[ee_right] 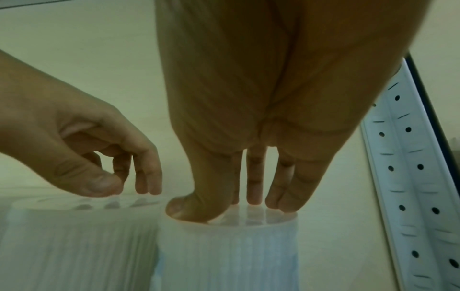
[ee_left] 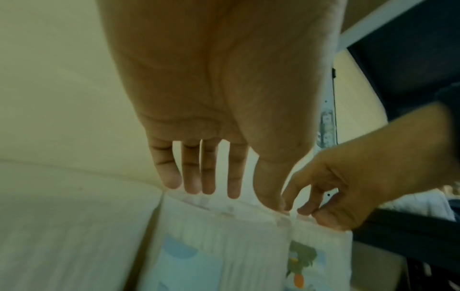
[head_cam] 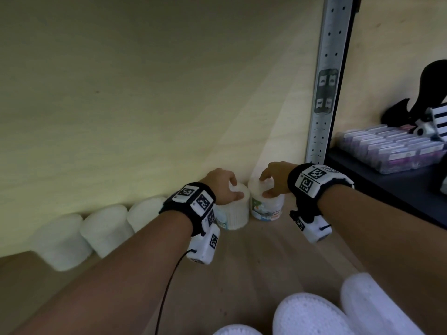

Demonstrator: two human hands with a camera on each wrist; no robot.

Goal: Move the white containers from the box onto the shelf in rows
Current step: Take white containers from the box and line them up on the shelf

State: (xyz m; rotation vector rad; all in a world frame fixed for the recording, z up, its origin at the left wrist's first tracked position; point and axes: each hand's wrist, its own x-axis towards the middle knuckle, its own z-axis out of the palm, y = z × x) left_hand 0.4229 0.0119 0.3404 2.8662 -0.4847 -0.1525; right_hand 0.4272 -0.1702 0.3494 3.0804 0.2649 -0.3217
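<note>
A: Where are the hands?

B: Both sit at about 12 o'clock from the wearer, at the back of the wooden shelf (head_cam: pixel 254 250). The left hand (head_cam: pixel 221 183) is over one white container (head_cam: pixel 234 213), fingertips (ee_left: pixel 190 187) pointing down at its lid with the thumb at the near edge. The fingers look fairly straight; from the wrist view they are at the lid or just above it, and I cannot tell whether they actually clamp it.

A: And the right?

B: The right hand (head_cam: pixel 274 177) is on the neighbouring container (head_cam: pixel 267 206), just at 3 o'clock of the first. Thumb (ee_right: pixel 189 208) and fingertips press down onto the lid's top, extended rather than wrapped round it.

A: Do the two tubs touch?

B: They stand upright, side by side, touching or nearly so, against the pale back wall (head_cam: pixel 121 105).

A: Anything else in the row?

B: Three more white containers (head_cam: pixel 106 230) run off towards 9 o'clock along the wall. A perforated metal upright (head_cam: pixel 326 93) rises at 1 o'clock, and more white lids (head_cam: pixel 312 315) lie close at 5 o'clock.
</note>
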